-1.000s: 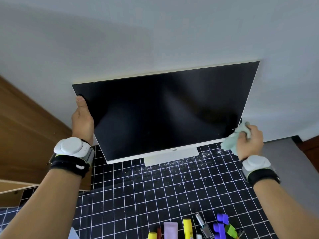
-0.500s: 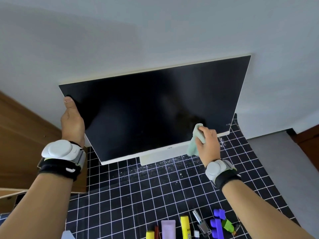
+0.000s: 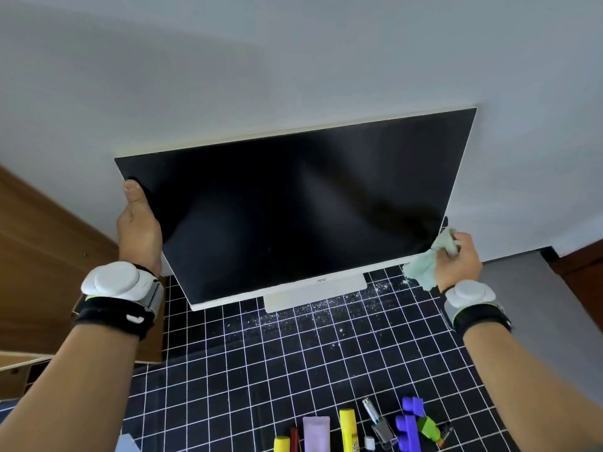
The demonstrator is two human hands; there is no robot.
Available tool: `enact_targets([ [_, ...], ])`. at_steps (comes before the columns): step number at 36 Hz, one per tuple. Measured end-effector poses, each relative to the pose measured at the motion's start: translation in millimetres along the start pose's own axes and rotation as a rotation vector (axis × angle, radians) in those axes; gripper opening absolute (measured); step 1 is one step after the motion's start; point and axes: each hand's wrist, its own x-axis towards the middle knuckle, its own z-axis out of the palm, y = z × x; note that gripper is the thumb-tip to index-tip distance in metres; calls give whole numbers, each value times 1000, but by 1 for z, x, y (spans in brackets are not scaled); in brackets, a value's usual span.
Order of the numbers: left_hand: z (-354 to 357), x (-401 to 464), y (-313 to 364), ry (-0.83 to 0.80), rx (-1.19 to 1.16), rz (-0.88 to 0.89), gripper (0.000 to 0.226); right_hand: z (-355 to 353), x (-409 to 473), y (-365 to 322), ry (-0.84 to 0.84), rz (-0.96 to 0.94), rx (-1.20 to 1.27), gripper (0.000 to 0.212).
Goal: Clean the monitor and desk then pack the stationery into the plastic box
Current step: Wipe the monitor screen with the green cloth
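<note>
A white-framed monitor (image 3: pixel 293 207) with a dark screen stands on its white base (image 3: pixel 315 296) at the back of the desk. My left hand (image 3: pixel 138 228) grips its left edge, thumb on the screen's upper left corner. My right hand (image 3: pixel 458 261) holds a crumpled pale green cloth (image 3: pixel 424 264) against the screen's lower right corner. Stationery lies at the near edge: a yellow glue stick (image 3: pixel 348 429), a lilac tube (image 3: pixel 316 432), a purple clip (image 3: pixel 408 425) and a small clear bottle (image 3: pixel 380 424).
The desk is covered by a black mat with a white grid (image 3: pixel 293 370). White crumbs (image 3: pixel 293 309) are scattered in front of the monitor base. Brown wooden furniture (image 3: pixel 42 272) stands at the left, a grey wall behind. A pale blue object's corner (image 3: pixel 127 444) shows at the bottom left.
My right hand wiped the cloth from the lower right corner to the bottom middle of the screen and back to the corner. My left hand kept its grip on the left edge.
</note>
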Motion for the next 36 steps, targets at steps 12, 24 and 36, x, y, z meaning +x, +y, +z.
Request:
enact_targets([
  [12,0,-4,0,6,26,21,73,37,-79,-46,-297,-467,-24,33],
  [24,-2,3,-5,12,65,36,76,34,-51,-35,-162,-288,-149,30],
  [36,-1,0,-2,-17,90,31,54,-1,6,-2,-4,-27,-87,28],
])
